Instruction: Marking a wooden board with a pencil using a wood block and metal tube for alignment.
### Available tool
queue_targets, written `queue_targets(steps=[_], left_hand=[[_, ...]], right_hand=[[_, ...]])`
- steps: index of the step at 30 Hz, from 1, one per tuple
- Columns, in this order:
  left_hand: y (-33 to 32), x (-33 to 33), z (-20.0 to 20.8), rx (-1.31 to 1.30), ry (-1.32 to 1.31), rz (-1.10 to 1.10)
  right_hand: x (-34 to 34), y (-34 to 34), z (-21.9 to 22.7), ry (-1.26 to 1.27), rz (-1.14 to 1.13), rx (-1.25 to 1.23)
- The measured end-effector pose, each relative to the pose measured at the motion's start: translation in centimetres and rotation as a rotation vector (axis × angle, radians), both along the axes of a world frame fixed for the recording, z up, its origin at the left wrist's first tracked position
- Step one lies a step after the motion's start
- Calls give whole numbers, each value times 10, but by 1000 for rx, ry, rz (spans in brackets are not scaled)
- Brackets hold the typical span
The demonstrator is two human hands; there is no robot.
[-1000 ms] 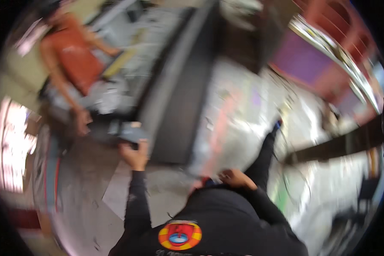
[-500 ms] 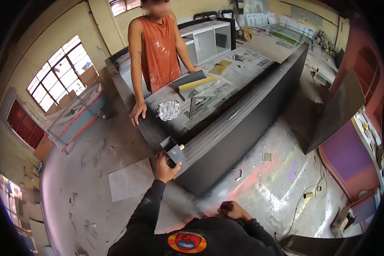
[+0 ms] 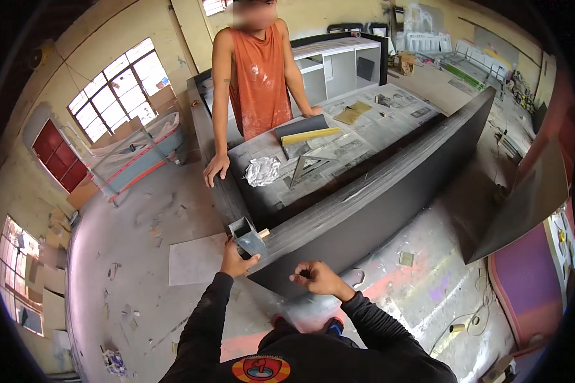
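"Head view, then: what does the wearer's left hand have?"

"A grey hollow box, open at the top. Its fingers and thumb are wrapped round the lower part, at the near corner of a big black frame."

"Anything beside it?"

"A small pale wooden piece, just to the right of the box, by the frame's rim."

"And the right hand?"

"Curled in front of the body, near the frame's outer face — whether something small is tucked inside, one cannot tell."

"What lies within the frame?"

"Newspaper over a flat surface, and on it a crumpled silvery wad, a triangular square and a yellow strip."

"Who is across from the wearer?"

"A co-worker in a rust-orange sleeveless top — both arms reach down. A pale sheet lies on the floor, left of the frame."
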State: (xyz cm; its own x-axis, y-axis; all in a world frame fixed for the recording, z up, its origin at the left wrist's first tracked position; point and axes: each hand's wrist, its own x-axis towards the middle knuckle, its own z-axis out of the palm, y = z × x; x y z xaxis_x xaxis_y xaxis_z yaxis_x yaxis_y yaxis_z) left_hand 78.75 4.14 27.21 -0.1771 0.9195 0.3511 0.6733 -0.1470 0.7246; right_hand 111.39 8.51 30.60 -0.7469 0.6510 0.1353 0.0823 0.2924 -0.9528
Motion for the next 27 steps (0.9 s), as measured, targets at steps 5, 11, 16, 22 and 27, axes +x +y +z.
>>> queue_targets(steps=[5, 11, 16, 22, 27], left_hand=[[2, 6, -6, -10, 10, -14], [5, 7, -14, 118, 170, -12], [5, 11, -14, 147, 169, -31], [4, 24, 3, 190, 196, 7], [5, 23, 4, 147, 209, -20]], right_hand=[[-6, -13, -53, -124, 205, 129], [-26, -49, -68, -277, 409, -6], [-43, -45, -20, -229, 581, -127], [-49, -31, 5, -14, 466, -191], [-51, -17, 19, 244, 284, -592]])
